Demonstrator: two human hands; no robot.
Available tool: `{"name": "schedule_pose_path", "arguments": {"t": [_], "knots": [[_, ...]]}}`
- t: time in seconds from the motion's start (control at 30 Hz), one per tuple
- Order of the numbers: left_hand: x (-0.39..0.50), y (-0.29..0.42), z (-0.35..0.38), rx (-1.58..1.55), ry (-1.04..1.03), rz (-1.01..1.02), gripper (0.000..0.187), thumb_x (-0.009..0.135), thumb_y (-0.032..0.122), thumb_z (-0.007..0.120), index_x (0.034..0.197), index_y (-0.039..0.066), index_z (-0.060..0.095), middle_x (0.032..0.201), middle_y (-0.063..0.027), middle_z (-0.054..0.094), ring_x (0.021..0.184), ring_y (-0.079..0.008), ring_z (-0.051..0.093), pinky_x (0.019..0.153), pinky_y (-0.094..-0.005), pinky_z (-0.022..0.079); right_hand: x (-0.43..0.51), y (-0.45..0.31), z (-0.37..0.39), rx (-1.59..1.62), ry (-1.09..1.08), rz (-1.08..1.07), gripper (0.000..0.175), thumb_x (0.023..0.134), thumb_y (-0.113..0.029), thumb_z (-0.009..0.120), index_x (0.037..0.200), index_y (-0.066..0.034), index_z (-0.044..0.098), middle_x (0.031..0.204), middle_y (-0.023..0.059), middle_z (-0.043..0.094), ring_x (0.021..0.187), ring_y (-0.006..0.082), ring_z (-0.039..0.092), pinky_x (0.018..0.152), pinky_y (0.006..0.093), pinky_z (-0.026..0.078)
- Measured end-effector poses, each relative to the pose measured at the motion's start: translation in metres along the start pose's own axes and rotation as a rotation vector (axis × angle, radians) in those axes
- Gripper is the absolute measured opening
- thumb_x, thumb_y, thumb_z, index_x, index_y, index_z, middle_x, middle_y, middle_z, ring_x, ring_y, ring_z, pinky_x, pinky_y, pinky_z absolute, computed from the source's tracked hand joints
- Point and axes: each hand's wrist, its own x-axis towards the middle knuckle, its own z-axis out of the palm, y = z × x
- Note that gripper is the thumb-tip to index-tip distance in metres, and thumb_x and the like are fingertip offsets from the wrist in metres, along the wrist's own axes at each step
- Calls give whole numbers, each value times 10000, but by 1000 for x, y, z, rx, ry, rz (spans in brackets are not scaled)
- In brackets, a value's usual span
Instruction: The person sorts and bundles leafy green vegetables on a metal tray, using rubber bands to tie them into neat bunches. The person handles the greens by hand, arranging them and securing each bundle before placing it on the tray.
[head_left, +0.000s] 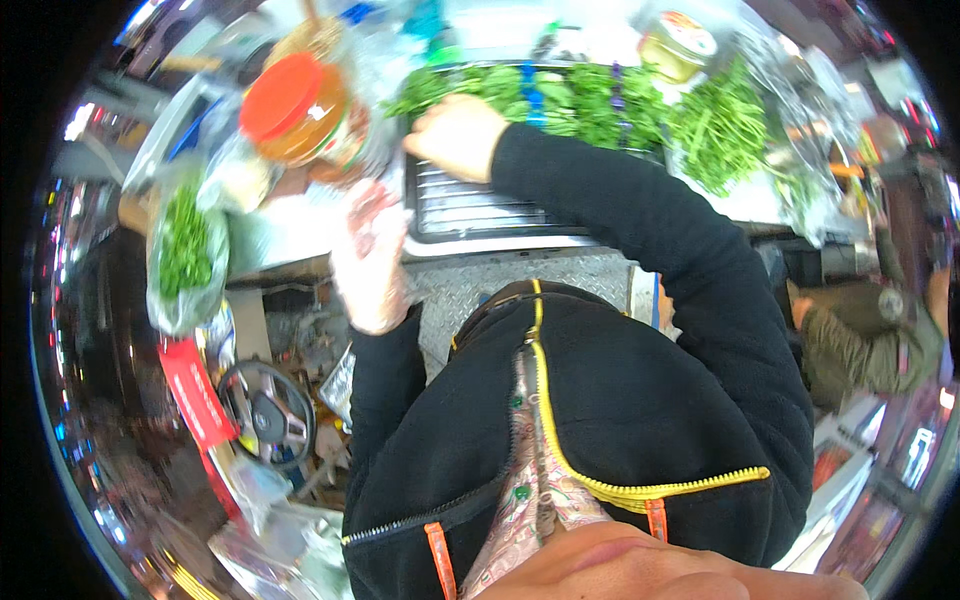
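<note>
My left hand (371, 255), in a clear plastic glove, is held at the front edge of the counter, palm up. Its finger end looks pinkish, and glare hides whether anything lies in it. Bare and half curled, my right hand (459, 136) reaches over the left end of a black-rimmed tray with a wire rack (480, 199). Its fingertips are near the leafy greens (420, 91) along the tray's back; whether they grip anything is unclear. A blue band (533, 94) and a purple band (618, 97) cross the greens. Left of the tray stands a red-lidded jar (300, 112).
Loose green stems (720, 131) and a lidded jar (677, 46) sit at the right. A plastic bag of greens (184, 247) hangs off the left counter edge. Below it are a red sign (196, 394) and a steering wheel (266, 414). A person (862, 341) is at the right.
</note>
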Motion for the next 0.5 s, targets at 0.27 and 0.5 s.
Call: {"name": "schedule_pose_path", "arguments": {"t": [0.27,0.5], "knots": [[6,8,19,-75,-32,-3,447,922,-30,658,1353,-26,540,1318,-164,593,1186,-245,596,983,-357,524,-44,-2,-31,-18,122,-31,113,875,-180,597,891,-141,702,892,15,647,924,202,654,788,352,511],[6,20,52,-59,-113,17,439,983,11,604,1398,-84,497,1427,-253,550,1320,-339,560,1121,-444,460,-153,10,-111,147,309,177,182,879,-264,727,889,-100,648,859,63,615,779,258,648,706,383,542]]}}
